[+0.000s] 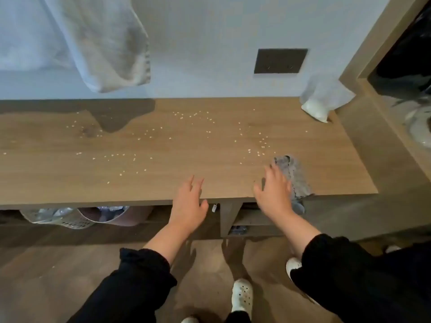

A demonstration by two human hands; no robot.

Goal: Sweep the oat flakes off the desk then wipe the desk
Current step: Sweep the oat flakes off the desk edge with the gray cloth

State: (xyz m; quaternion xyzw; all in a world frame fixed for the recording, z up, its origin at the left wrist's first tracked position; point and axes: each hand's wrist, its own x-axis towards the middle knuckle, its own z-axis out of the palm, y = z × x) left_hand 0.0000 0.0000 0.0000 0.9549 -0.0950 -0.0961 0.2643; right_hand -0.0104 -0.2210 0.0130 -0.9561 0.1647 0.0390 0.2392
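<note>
Sweeping not begun: oat flakes (140, 138) lie scattered across the bench (70, 183) from nine to two o'clock. My right grip (274, 192), fingers spread and holding nothing, touches the grey cloth (297, 178) at four o'clock (near edge). Left grip (189, 201) open, empty. Wiping outstanding.

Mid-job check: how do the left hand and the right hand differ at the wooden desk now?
The left hand is over bare wood at the front edge of the brown wooden desk; the right hand partly covers the crumpled grey cloth there. The left hand sits nearer the desk's middle, the right hand nearer its right end. Both are open with fingers spread, short of the scattered pale oat flakes.
</note>
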